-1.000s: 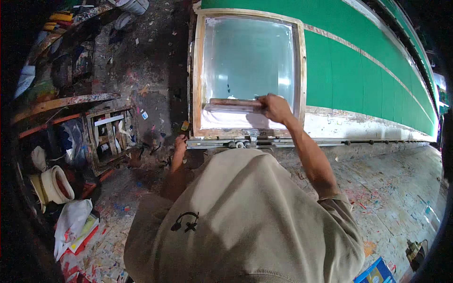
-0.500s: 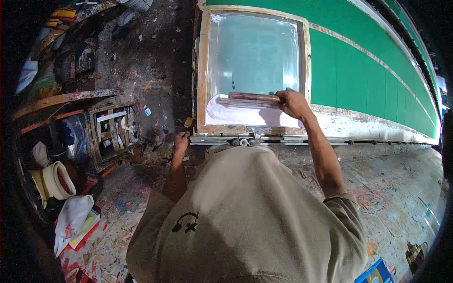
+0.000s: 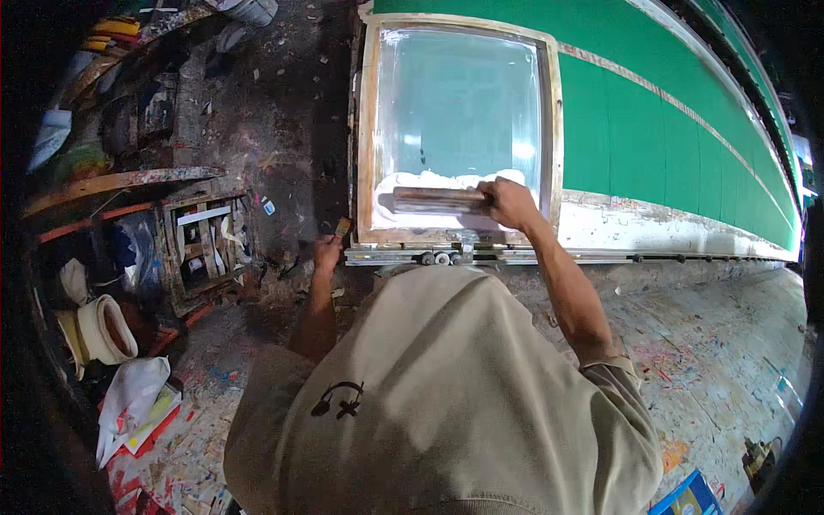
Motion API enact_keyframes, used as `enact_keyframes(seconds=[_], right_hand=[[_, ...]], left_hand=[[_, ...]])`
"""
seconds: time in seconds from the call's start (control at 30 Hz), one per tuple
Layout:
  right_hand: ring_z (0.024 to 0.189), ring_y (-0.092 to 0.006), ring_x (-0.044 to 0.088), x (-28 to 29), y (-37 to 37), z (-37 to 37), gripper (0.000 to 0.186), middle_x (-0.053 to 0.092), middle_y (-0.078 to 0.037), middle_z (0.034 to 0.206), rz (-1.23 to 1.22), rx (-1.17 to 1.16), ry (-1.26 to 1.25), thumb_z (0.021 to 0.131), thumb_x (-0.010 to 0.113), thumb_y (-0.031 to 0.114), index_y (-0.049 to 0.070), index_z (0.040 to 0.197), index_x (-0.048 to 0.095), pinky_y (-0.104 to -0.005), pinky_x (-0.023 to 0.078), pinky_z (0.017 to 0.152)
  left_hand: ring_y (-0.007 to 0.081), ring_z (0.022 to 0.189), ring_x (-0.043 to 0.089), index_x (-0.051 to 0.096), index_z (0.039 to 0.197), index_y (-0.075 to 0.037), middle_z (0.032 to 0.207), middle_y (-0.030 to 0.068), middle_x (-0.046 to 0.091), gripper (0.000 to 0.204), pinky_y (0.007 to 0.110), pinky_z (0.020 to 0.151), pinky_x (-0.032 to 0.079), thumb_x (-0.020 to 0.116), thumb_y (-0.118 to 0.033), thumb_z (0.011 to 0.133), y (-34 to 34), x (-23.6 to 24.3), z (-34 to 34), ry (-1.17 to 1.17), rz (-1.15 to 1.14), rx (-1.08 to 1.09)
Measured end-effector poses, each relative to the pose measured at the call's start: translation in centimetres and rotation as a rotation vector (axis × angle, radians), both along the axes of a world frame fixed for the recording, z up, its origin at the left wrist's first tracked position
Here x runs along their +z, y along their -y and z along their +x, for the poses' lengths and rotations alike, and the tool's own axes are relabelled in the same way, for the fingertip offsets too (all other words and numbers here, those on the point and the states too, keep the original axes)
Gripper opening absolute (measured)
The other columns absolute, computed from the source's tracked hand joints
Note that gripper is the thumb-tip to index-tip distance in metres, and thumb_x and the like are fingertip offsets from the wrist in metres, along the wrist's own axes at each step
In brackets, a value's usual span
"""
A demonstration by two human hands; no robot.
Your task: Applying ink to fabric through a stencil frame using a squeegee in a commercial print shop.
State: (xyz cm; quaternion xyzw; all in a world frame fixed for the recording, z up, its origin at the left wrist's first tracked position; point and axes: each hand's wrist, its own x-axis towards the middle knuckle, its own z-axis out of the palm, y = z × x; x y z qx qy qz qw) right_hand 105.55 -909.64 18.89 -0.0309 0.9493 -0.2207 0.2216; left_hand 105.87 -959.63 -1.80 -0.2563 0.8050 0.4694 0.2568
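Observation:
A wooden-framed printing screen (image 3: 369, 129) lies on the green table, its pale mesh showing inside the frame. White ink (image 3: 386, 184) is pooled along the near end of the mesh. My right hand (image 3: 508, 204) is closed around the right end of a brown wooden squeegee (image 3: 438, 200), which lies across the ink. My left hand (image 3: 327, 251) hangs low beside the near left corner of the frame. Its fingers are small and dark, next to a small yellowish scrap (image 3: 343, 227), and I cannot make out whether they hold anything.
A long green printing table (image 3: 635, 120) stretches right, with a metal rail (image 3: 549, 257) along its near edge. At left stand a wooden rack (image 3: 202, 245) and a cream roll (image 3: 107, 330). Paint scraps litter the floor (image 3: 704, 343). A blue package (image 3: 687, 496) lies at lower right.
My right hand and the squeegee have moved left and slightly nearer, and the ink now has a ragged far edge. My left hand has shifted slightly left, off the rail's end.

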Motion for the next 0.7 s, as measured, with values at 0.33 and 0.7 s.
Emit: enact_keyframes(seconds=[0.33,0.7], right_hand=[[0.094,-0.0386,0.066,-0.1,1.3,0.0,0.029,0.07,-0.016,0.095,-0.049,-0.035,-0.112,0.078,0.071,0.018,0.014,0.107,0.072,-0.0494,0.054,0.083],[0.109,-0.0243,0.058,-0.2,1.4,6.5,0.033,0.064,0.0,0.113,0.241,-0.082,-0.451,0.077,0.073,0.015,0.017,0.11,0.074,-0.0434,0.048,0.088]], left_hand=[[0.0102,0.062,0.057,0.069,0.101,-0.003,0.072,0.0017,0.064,0.013,0.028,0.058,0.045,0.063,-0.013,0.099,-1.0,1.5,-1.6,0.029,0.101,0.032],[0.0248,0.086,0.069,0.057,0.121,0.001,0.095,0.0163,0.071,0.039,0.039,0.079,0.054,0.07,-0.025,0.095,-16.8,9.3,-16.6,-0.708,-0.04,-0.035]])
